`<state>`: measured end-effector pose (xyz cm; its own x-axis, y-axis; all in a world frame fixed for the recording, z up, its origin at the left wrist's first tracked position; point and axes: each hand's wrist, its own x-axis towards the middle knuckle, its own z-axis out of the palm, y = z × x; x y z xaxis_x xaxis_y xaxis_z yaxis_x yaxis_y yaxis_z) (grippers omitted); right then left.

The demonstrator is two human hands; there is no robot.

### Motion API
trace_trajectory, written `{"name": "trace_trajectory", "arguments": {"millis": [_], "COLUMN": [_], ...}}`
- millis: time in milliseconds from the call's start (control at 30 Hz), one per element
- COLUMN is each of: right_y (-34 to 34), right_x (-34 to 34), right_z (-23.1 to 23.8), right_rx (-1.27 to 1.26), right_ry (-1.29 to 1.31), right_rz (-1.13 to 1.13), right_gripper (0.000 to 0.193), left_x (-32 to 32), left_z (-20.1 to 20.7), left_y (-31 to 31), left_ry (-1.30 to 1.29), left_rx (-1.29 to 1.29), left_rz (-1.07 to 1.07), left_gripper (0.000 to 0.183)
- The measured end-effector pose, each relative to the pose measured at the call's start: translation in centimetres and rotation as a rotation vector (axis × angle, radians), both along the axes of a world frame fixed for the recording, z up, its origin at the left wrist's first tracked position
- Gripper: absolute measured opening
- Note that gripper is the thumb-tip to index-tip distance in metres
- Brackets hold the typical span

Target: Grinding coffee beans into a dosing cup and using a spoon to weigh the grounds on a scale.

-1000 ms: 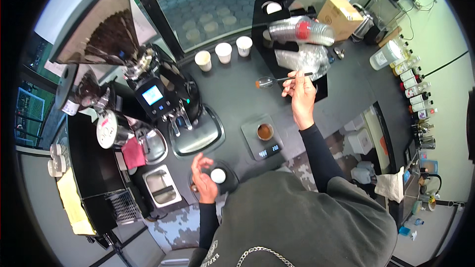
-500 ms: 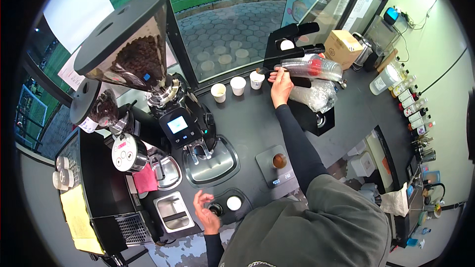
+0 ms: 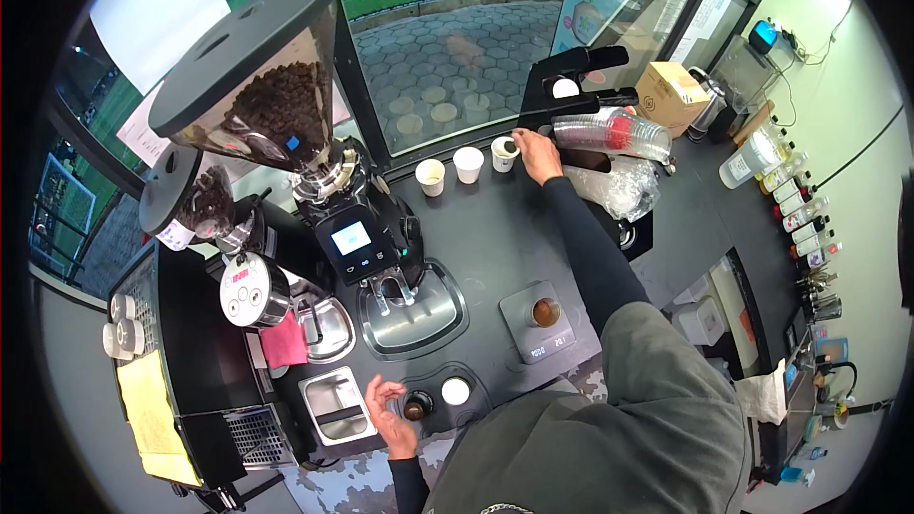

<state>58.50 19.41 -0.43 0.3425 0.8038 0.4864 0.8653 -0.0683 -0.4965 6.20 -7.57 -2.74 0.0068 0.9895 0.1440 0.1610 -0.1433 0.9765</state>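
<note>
My right hand (image 3: 540, 157) is stretched to the far side of the counter, fingers pinched at the rim of the rightmost paper cup (image 3: 505, 156). A small dark spoon-like tool (image 3: 514, 141) shows at the fingertips over that cup, mostly hidden. Two more white paper cups, one in the middle (image 3: 467, 166) and one at the left (image 3: 430, 178), stand in the same row. My left hand (image 3: 390, 417) hovers near the front edge, fingers apart and holding nothing. Beside it are a dark round tool (image 3: 417, 406) and a white-topped round piece (image 3: 456, 391) on a black mat.
A small scale (image 3: 538, 347) carries a container of brown grounds (image 3: 546, 312). Left stand a large bean grinder (image 3: 352, 238), a smaller grinder (image 3: 255, 290) and a steel knock box (image 3: 338, 406). Stacked clear cups (image 3: 609, 133), a cardboard box (image 3: 670, 98) and bottles (image 3: 800, 219) are on the right.
My right hand has come down closer to the rightmost cup, bringing the dark tool to its rim. My left hand has shifted slightly and stays open. The view has turned a little.
</note>
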Motion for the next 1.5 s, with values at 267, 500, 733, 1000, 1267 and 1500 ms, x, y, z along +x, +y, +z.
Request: {"name": "trace_trajectory", "arguments": {"millis": [267, 500, 733, 1000, 1267, 1500], "right_y": [-0.9, -14.0, -29.7, -33.9, -35.2, -30.2], "right_x": [-0.9, -3.9, -7.3, -12.5, -11.8, -8.4], "right_z": [10.8, 11.8, 0.5, 1.9, 3.6, -0.6], "right_rx": [0.1, -0.06, -0.643, -0.31, -0.418, -0.295], "right_ry": [0.19, 0.593, 0.13, 0.569, 0.534, 0.345], "right_rz": [0.101, 0.365, 0.612, 0.888, 0.897, 0.603], "right_gripper": [0.089, 0.04, 0.101, 0.068, 0.064, 0.063], "left_x": [1.9, 5.4, 11.8, 23.0, 25.8, 18.7], "left_z": [1.2, 1.3, 1.5, 2.5, 5.0, 3.5], "left_y": [0.1, -2.0, -6.6, -10.3, -14.9, -20.8], "left_ry": [0.05, 0.058, 0.019, 0.068, -0.293, -0.224], "left_rx": [0.048, 0.112, 0.064, -0.126, -0.268, -0.246], "left_rz": [-0.036, -0.042, 0.022, -0.091, 0.015, 0.18], "left_gripper": [0.096, 0.092, 0.09, 0.096, 0.104, 0.106]}}
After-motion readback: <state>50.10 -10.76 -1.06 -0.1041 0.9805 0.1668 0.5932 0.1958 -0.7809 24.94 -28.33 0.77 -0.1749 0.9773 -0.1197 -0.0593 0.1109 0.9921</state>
